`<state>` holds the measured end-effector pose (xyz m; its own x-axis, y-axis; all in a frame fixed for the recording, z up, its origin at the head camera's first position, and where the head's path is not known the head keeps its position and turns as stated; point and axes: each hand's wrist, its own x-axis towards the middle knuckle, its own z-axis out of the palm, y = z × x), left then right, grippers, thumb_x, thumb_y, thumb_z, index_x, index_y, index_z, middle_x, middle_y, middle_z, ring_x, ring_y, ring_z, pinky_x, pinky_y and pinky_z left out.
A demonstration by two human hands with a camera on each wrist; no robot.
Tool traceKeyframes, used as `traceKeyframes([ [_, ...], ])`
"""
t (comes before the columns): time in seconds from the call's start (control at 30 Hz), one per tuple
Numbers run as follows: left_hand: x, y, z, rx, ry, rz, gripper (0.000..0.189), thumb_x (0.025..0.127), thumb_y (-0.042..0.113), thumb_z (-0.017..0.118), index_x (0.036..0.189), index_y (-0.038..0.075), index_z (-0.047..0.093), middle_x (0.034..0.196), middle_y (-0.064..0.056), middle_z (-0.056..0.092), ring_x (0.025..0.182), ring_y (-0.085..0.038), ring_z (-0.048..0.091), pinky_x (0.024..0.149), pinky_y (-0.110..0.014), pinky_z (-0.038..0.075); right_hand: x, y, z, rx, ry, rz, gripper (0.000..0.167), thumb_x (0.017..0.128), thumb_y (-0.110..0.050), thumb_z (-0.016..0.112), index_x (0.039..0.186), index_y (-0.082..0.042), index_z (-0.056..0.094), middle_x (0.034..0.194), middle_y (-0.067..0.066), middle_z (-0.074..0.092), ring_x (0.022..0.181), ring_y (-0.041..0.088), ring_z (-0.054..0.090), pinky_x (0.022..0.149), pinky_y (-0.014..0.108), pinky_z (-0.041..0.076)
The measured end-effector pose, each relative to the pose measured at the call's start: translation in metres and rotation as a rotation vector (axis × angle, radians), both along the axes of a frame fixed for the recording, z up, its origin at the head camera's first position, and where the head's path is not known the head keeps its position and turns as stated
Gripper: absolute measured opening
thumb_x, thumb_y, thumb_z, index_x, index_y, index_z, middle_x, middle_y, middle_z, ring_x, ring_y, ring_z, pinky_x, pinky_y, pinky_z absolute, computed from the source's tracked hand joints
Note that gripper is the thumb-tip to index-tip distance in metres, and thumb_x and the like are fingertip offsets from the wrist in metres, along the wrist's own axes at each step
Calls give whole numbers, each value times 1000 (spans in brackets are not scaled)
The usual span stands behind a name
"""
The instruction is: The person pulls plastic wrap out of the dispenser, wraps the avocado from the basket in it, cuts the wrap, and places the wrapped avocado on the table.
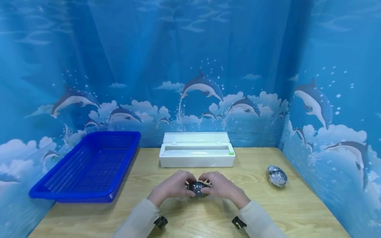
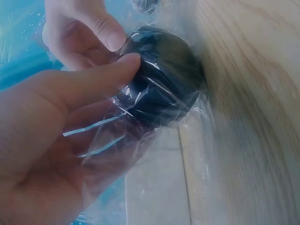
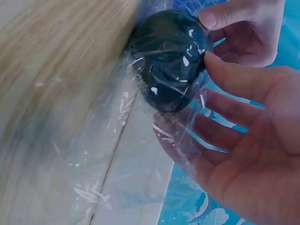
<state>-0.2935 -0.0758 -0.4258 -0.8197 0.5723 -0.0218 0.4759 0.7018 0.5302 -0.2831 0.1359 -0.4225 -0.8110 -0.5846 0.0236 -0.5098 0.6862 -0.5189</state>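
Observation:
A dark, glossy, rounded object (image 1: 197, 189) sits low over the table in front of me, covered in clear plastic film. My left hand (image 1: 176, 185) holds it from the left, thumb on the near side and fingers reaching behind through the film. From the right, my right hand (image 1: 221, 187) grips the same object, its thumb close to the left one. In the left wrist view loose film (image 2: 105, 154) drapes over the left fingers. Crumpled film (image 3: 93, 159) also spreads from the object across the tabletop in the right wrist view.
A white long box (image 1: 197, 161) with its lid raised stands behind my hands. At the left is a blue perforated plastic basket (image 1: 111, 195). Another dark object wrapped in shiny film (image 1: 277, 176) lies on the wooden table (image 1: 297, 211) at right. A dolphin-print curtain surrounds the table.

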Motion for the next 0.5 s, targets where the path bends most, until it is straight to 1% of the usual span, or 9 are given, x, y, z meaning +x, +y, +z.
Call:
traceKeyframes([
  [0.1, 0, 1, 1, -12, 9, 7, 39, 81, 17, 87, 117, 15, 74, 114, 0, 77, 103, -7, 70, 96, -29, 59, 0, -1, -1, 0, 39, -2, 39, 88, -22, 82, 121, -5, 71, 114, 11, 76, 101, 22, 70, 89, 41, 60],
  [0.2, 1, 2, 1, -35, 8, 11, 35, 84, 16, 85, 117, 15, 73, 115, 1, 76, 103, -8, 70, 98, -31, 59, 0, -1, -3, -2, 50, 1, 43, 86, -24, 84, 122, -4, 71, 115, 11, 76, 102, 23, 70, 91, 45, 59],
  [0.23, 1, 2, 1, -42, 3, 12, 34, 85, 16, 84, 118, 15, 73, 115, 1, 76, 103, -8, 69, 98, -32, 59, -1, -1, -4, 6, 52, 1, 43, 86, -25, 83, 122, -5, 71, 115, 10, 76, 102, 22, 70, 91, 44, 59],
  [0.3, 1, 2, 0, -60, -11, 9, 32, 87, 18, 81, 118, 15, 73, 114, 2, 76, 101, -6, 69, 98, -31, 58, -1, 0, -5, 21, 41, 11, 42, 88, -24, 81, 123, -5, 70, 114, 9, 76, 100, 18, 70, 90, 38, 59],
  [0.43, 1, 0, -1, -84, -43, -16, 26, 93, 20, 75, 119, 15, 74, 109, 3, 76, 91, -1, 66, 90, -25, 58, -3, 1, -5, 39, -20, 66, 34, 97, -22, 71, 126, -4, 69, 110, 7, 77, 87, 6, 66, 78, 23, 56],
  [0.5, 0, -1, -2, -87, -59, -27, 24, 96, 20, 72, 119, 15, 74, 107, 4, 76, 87, 0, 65, 86, -23, 58, -4, 2, -5, 34, -62, 96, 33, 101, -19, 67, 128, -2, 68, 107, 7, 76, 80, 2, 62, 72, 19, 53],
])
